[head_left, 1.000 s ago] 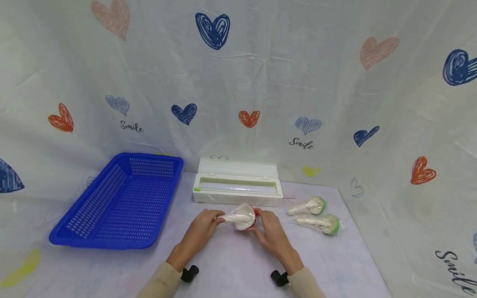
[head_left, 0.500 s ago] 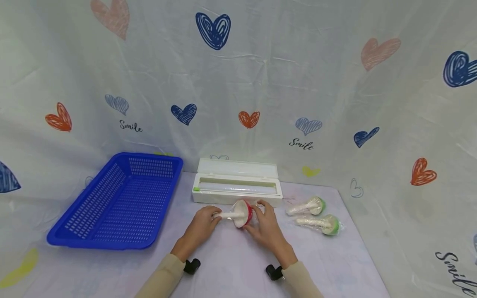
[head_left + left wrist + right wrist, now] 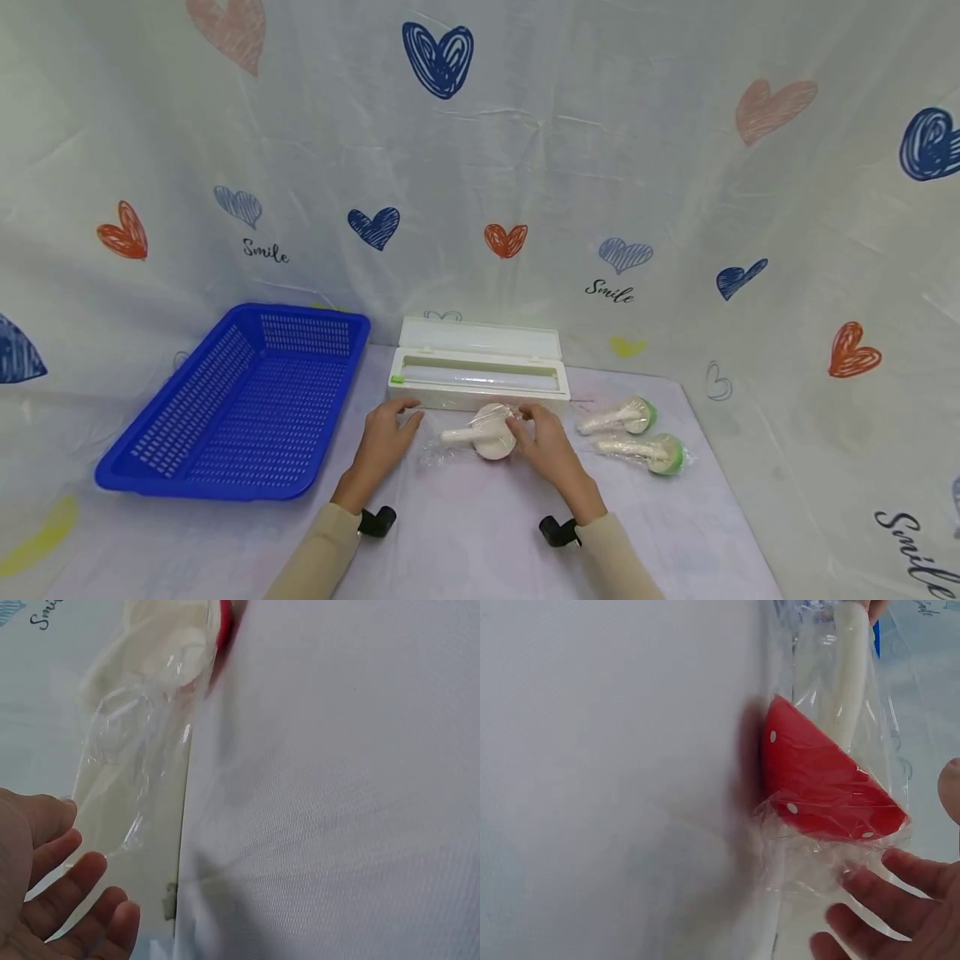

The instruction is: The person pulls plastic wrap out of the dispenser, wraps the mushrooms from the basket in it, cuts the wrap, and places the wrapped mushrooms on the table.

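Observation:
A toy mushroom (image 3: 495, 435) with a white stem and a red, white-dotted cap (image 3: 821, 776) lies on its side on the table, loosely wrapped in clear plastic film (image 3: 120, 750). To its left, my left hand (image 3: 384, 442) is apart from the stem with its fingers loosely bent, holding nothing. At the cap's side is my right hand (image 3: 553, 457), thumb and fingers spread. In the right wrist view its fingertips (image 3: 855, 879) are close to the loose film below the cap; whether they touch it, I cannot tell.
Behind the mushroom stands a white cling-film dispenser (image 3: 480, 400) with its lid raised. A blue plastic basket (image 3: 217, 492) is on the left. Two wrapped mushrooms with green caps, a rear one (image 3: 621, 415) and a front one (image 3: 645, 452), lie on the right.
My left hand has let go of the stem end and moved left. The mushroom has been set down and turned, its cap's underside now facing up. My right hand has come off the cap.

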{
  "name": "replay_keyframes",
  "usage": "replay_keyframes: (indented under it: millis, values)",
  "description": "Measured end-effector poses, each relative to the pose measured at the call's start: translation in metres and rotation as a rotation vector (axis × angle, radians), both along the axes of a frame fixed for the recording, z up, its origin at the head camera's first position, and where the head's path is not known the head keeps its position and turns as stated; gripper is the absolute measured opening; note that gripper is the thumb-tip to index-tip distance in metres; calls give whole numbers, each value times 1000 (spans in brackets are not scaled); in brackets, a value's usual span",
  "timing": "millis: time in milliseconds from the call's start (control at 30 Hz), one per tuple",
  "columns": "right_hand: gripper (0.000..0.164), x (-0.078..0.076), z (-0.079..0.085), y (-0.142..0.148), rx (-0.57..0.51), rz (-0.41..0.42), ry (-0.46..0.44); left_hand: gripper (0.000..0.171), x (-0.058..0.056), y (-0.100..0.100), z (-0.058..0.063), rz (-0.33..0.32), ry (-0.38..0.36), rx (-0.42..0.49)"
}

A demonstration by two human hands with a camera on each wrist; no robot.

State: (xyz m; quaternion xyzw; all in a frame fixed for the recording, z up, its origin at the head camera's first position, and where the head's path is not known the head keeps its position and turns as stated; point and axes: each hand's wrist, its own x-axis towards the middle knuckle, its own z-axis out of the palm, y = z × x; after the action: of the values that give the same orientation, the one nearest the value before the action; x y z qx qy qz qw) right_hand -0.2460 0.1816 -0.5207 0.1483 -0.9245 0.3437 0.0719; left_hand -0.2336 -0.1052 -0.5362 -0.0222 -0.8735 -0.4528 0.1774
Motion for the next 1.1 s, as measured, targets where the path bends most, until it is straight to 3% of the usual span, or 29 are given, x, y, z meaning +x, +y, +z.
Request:
replay_keyframes:
  millis: [100, 167, 333, 433, 500, 600, 800, 967, 1100]
  values:
    - [55, -5, -7, 1, -38, 14, -125, 23, -2, -4, -1, 21, -9, 14]
    - [55, -7, -9, 0, -61, 4, -135, 22, -4, -6, -3, 35, -14, 24]
    - [43, -11, 4, -2, -135, -74, -7, 22, -10, -11, -8, 151, -2, 61]
    - [38, -18, 18, -6, -133, -55, 101, 34, -13, -14, -9, 219, 13, 96]
    - [36, -23, 30, -11, -123, -12, 154, 47, -16, -17, -9, 226, 17, 118]
    - [35, -32, 50, -23, -107, 62, 182, 67, -19, -22, -9, 185, -19, 142]
    - [37, -52, 77, -54, -72, 199, 111, 97, -37, -30, -11, 25, -168, 184]
    - [37, -67, 82, -82, -46, 280, 36, 107, -54, -31, -19, -47, -159, 209]
    - [37, -74, 81, -105, -49, 314, -21, 103, -58, -31, -28, -85, -130, 252]
